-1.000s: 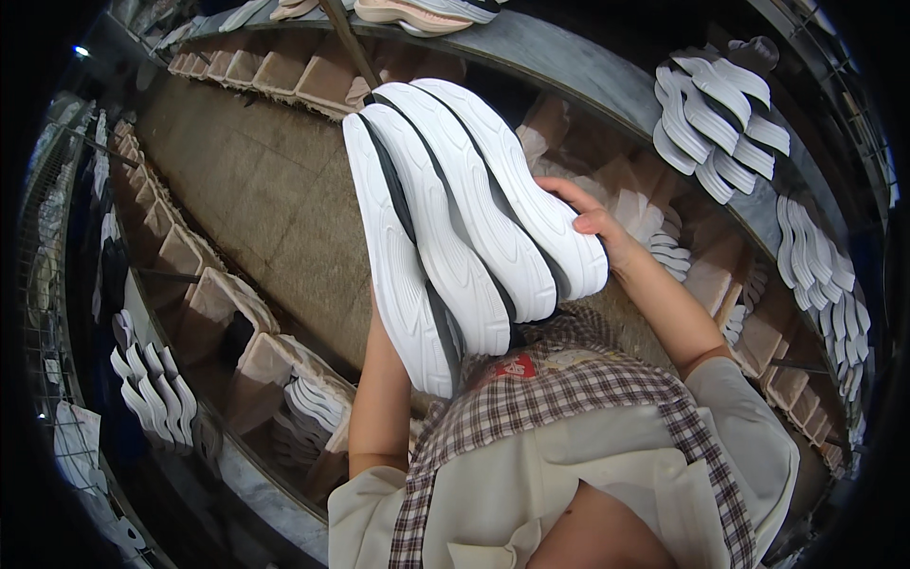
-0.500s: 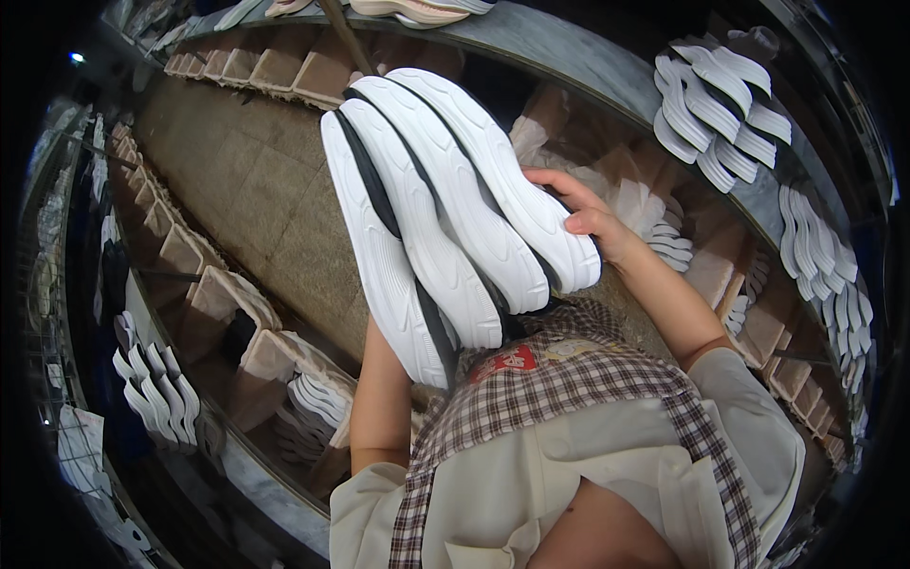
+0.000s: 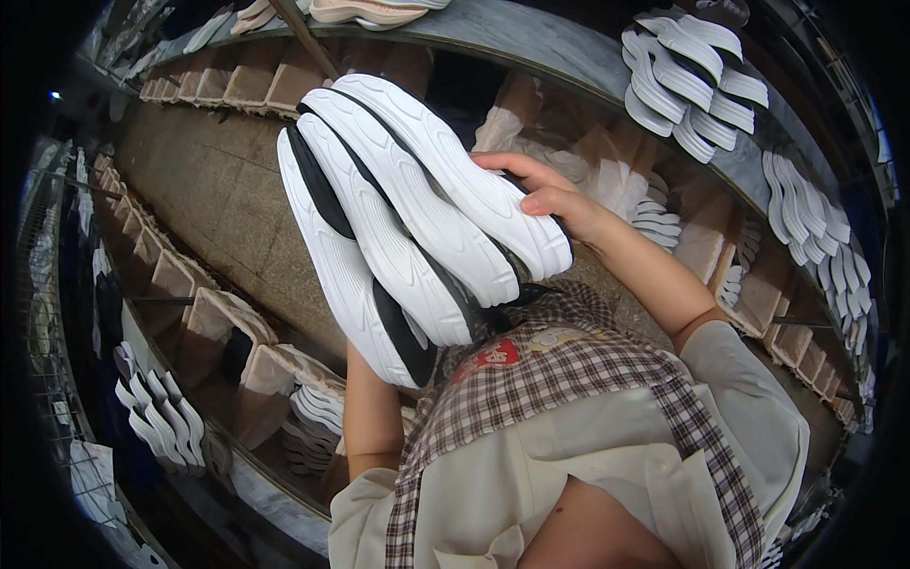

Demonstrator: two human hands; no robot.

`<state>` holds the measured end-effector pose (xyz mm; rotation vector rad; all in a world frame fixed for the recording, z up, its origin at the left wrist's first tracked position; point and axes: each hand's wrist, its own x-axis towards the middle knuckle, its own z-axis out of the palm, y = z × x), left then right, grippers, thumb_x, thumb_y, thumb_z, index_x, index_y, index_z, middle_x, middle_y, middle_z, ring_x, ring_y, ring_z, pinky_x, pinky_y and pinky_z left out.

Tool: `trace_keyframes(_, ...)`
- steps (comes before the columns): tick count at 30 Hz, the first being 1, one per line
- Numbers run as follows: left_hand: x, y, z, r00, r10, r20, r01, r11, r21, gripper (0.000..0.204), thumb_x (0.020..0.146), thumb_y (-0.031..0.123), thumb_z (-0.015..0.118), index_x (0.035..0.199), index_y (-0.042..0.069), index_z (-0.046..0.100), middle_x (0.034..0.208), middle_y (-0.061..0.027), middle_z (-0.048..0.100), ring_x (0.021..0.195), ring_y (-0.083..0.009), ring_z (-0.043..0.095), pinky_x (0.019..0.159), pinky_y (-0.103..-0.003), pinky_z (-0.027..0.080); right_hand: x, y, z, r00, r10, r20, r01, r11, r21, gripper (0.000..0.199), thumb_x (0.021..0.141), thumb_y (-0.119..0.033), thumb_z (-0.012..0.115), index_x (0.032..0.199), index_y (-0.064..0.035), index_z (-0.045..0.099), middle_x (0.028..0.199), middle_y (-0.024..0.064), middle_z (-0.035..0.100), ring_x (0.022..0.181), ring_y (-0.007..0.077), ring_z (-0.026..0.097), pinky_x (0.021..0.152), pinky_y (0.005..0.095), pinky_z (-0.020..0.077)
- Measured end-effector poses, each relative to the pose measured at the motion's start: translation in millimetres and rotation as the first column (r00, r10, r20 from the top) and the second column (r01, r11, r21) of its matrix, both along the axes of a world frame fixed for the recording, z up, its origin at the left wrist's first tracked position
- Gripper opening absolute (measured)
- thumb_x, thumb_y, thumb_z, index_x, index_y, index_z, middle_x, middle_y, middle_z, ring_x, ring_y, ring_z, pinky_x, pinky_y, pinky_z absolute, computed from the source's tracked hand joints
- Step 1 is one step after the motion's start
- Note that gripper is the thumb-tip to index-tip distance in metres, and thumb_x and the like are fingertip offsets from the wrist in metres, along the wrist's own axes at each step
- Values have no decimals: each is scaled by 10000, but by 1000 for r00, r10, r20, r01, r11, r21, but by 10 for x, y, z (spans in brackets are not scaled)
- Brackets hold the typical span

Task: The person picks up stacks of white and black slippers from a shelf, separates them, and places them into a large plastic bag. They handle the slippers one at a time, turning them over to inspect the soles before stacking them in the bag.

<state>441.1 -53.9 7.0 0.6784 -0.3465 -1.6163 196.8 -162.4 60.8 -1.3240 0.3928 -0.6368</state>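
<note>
Several white shoe soles (image 3: 441, 175) with black inner faces are bunched side by side in front of my chest, sidewalls up and slightly fanned. My right hand (image 3: 550, 194) is closed on the near end of the rightmost sole, thumb on its white sidewall and fingers reaching over the far side. My left forearm (image 3: 373, 417) runs up behind the leftmost sole. The soles hide my left hand, so its fingers cannot be made out.
A curved grey bench (image 3: 531, 52) arcs along the far side and right, bearing piled white soles (image 3: 697, 81) and another stack of soles (image 3: 806, 204). Fabric-lined bins (image 3: 223, 318) line its underside and the left side. More soles (image 3: 161, 417) stand at lower left. Brown floor (image 3: 218, 180) lies beyond.
The bunch of soles and my right hand have shifted left in the picture, and the soles are tilted a little more. The surroundings have shifted left slightly too. My right hand keeps its hold.
</note>
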Motion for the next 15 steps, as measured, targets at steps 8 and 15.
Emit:
trace_keyframes(8,-43,62,-9,1000,-12,-2,12,1000,16,498,954,288,443,1330,-30,371,1195,-191,532,1003,-258,572,771,-352,562,-2,13,-16,1000,2,2,-2,1000,-16,790,718,-413,600,1378,-29,395,1396,153,392,1260,248,410,1048,354,313)
trace_keyframes(15,-80,143,-15,1000,-26,3,26,999,32,503,953,294,443,1332,-30,369,1193,-192,531,998,-259,571,768,-351,562,0,29,42,999,2,-33,-3,999,-38,744,757,-398,593,1376,-34,404,1399,147,398,1260,241,411,1041,353,321)
